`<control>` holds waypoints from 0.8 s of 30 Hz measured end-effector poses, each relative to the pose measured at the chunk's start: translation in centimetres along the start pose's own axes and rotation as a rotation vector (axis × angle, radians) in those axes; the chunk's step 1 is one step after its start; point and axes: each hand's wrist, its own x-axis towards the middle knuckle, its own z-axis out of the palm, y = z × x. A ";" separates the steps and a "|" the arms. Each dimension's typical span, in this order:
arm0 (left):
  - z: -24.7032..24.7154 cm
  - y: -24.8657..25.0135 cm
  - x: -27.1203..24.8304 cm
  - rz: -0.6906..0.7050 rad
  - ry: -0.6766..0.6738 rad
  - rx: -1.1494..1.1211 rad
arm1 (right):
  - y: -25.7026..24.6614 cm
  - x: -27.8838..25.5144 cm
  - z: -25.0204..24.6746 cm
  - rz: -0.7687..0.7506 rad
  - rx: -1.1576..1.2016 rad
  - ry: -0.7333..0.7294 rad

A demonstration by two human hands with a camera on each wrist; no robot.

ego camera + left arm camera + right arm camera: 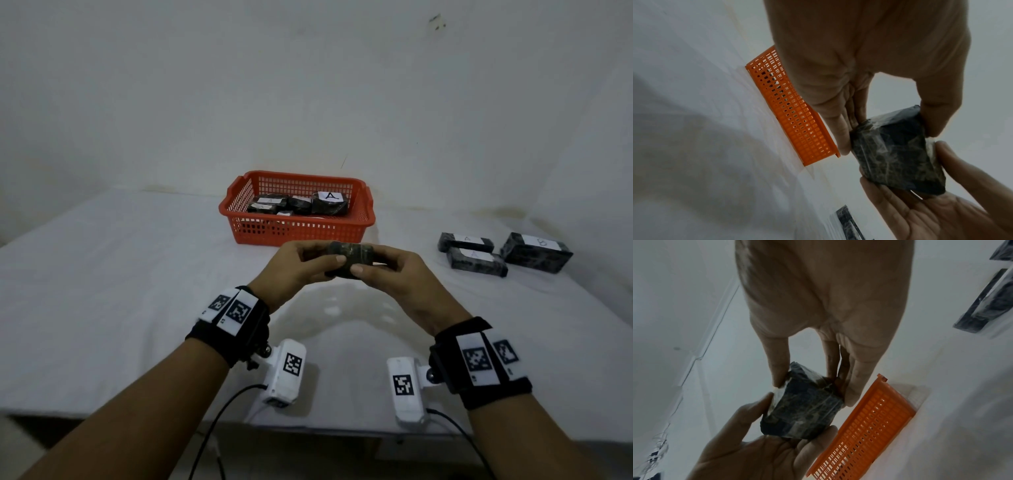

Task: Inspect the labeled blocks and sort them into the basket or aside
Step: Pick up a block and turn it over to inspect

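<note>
One basket (297,230), several blocks (349,258)

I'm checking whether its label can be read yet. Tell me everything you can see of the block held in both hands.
The block is a dark, mottled brick wrapped in glossy clear film, with folded wrap at its ends. It is held in the air above the white table, in front of the orange basket. The left hand and right hand each pinch one end between thumb and fingers. No label shows on any face seen in the three views, so its letter cannot be told.
</note>
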 end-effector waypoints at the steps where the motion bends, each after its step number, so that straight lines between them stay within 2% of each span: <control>1: -0.1 0.0 0.0 0.001 -0.010 -0.014 | 0.0 -0.1 0.1 -0.004 -0.004 -0.004; 4: -0.2 0.3 -0.4 -0.008 -0.059 -0.073 | 0.2 -0.1 0.0 -0.022 -0.010 0.041; 8: -0.5 0.3 -0.7 0.023 -0.015 0.029 | 0.2 0.0 0.2 -0.020 0.011 -0.014; 12: -0.5 0.1 -1.1 0.030 -0.077 0.040 | 0.3 0.0 0.7 -0.041 0.009 0.061; 14: -0.6 0.2 -1.3 0.028 -0.045 0.071 | 0.6 0.1 0.9 -0.028 -0.007 0.071; 16: -0.9 0.2 -1.4 0.035 -0.014 0.080 | 1.0 0.2 1.2 0.007 0.036 0.064; 19: -1.3 0.3 -1.5 0.028 -0.003 0.049 | 0.9 0.2 1.5 0.119 0.146 -0.020; 22: -1.5 0.4 -1.6 0.026 -0.055 0.041 | 0.2 0.2 1.8 0.197 0.233 -0.049; 24: -1.5 0.5 -1.6 0.010 -0.091 0.032 | 0.1 0.2 1.8 0.173 0.243 -0.029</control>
